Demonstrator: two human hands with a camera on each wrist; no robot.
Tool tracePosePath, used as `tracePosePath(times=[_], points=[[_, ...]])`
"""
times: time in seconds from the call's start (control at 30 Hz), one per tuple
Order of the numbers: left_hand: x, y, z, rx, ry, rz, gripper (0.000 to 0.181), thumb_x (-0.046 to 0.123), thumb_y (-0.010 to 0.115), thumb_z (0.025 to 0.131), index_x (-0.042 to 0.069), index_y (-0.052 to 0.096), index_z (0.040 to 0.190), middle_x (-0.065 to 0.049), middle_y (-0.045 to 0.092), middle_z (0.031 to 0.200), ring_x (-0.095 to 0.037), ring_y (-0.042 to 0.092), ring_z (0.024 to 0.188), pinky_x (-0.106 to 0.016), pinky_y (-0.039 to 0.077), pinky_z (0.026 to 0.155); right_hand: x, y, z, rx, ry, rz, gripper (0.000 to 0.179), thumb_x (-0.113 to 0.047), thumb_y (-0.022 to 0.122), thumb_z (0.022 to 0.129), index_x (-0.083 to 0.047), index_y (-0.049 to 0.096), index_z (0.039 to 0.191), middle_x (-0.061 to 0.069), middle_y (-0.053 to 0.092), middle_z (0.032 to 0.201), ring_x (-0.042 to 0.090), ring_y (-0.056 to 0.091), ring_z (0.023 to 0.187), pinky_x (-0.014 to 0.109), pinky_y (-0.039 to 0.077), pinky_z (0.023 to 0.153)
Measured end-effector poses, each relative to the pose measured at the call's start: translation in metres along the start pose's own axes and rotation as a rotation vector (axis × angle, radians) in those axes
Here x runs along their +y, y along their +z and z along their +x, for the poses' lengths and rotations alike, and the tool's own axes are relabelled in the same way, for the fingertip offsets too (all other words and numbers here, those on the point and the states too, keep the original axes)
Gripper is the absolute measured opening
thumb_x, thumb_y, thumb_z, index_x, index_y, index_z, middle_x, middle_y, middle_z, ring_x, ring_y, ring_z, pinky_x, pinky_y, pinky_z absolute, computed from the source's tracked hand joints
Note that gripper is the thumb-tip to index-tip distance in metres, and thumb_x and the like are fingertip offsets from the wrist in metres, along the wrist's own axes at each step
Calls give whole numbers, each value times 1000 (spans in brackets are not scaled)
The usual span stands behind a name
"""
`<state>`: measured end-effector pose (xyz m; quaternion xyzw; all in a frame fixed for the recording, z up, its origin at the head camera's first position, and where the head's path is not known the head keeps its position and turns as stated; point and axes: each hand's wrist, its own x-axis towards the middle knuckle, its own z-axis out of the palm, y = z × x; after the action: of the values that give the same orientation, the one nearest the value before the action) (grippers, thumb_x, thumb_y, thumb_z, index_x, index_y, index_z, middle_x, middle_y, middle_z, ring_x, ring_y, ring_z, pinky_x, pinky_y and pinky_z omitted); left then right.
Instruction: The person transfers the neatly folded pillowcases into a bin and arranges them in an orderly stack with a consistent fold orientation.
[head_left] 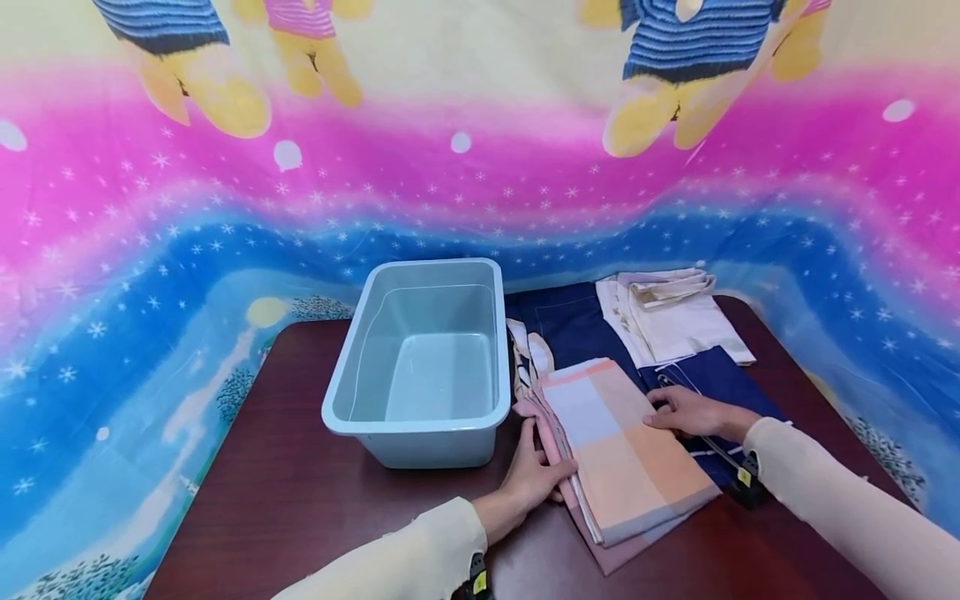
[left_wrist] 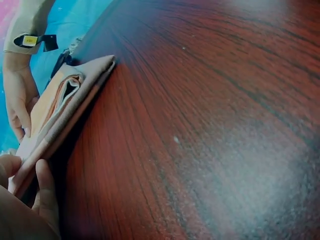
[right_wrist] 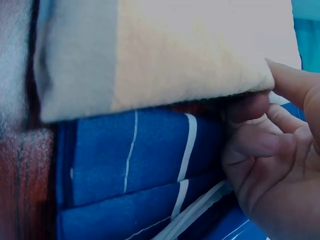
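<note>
A folded checked cloth (head_left: 618, 454) in peach, orange and white lies in front of me, right of the middle. My left hand (head_left: 528, 477) pinches its left edge, thumb on top and fingers against the side, as the left wrist view also shows. On the opposite edge, my right hand (head_left: 693, 412) grips the cloth between thumb and fingers. In the right wrist view that cloth edge (right_wrist: 190, 55) stands a little above a dark blue cloth (right_wrist: 125, 165) with white lines. Seen from the left wrist, the folded layers (left_wrist: 62, 100) form a flat stack.
Left of the cloth stands a pale blue-green plastic tub (head_left: 438, 433) with nothing in it. Behind are a navy cloth (head_left: 566, 321) and a folded cream cloth (head_left: 686, 329). A patterned fabric backdrop (head_left: 465, 200) surrounds the dark wooden table (head_left: 277, 467).
</note>
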<state>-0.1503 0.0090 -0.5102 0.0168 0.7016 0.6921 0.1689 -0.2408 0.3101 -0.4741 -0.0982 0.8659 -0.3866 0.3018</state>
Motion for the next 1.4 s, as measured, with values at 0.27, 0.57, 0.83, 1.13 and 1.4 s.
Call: tracePosePath(times=[0.27, 0.57, 0.83, 1.13, 1.4], points=[[-3, -1, -2, -41, 32, 66, 100, 11, 75, 90, 13, 6, 163, -10, 73, 100, -10, 56, 47, -30, 53, 44, 6, -3, -1, -50, -44, 34, 44, -27, 60, 102, 2, 52, 135, -1, 62, 69, 10, 52, 57, 24, 41, 51], [-3, -1, -2, -45, 14, 40, 106, 8, 76, 86, 19, 5, 164, -4, 71, 92, -10, 51, 42, -24, 45, 40, 7, -7, -5, -95, -122, 58, 58, -23, 60, 102, 5, 39, 148, 13, 75, 96, 12, 60, 64, 26, 45, 53], [-2, 0, -2, -35, 16, 36, 105, 10, 76, 86, 23, 6, 164, -6, 71, 95, -10, 51, 42, -24, 44, 39, 2, -8, -9, -83, -152, 70, 57, -21, 61, 102, 7, 39, 147, 14, 75, 97, 11, 61, 65, 26, 45, 52], [0, 5, -4, -1, 12, 62, 105, 8, 76, 84, 22, 9, 163, -9, 69, 102, -10, 51, 47, -23, 41, 40, 3, -8, -24, -82, -210, 99, 55, -19, 58, 103, 9, 38, 146, 9, 74, 90, 10, 51, 55, 28, 43, 49], [7, 4, -9, -14, 40, 104, 100, 6, 76, 83, 21, 15, 162, -12, 68, 108, -10, 52, 49, -24, 42, 42, 6, -7, -34, -98, -241, 124, 52, -16, 56, 104, 10, 37, 145, 5, 73, 85, 23, 46, 50, 31, 42, 45]])
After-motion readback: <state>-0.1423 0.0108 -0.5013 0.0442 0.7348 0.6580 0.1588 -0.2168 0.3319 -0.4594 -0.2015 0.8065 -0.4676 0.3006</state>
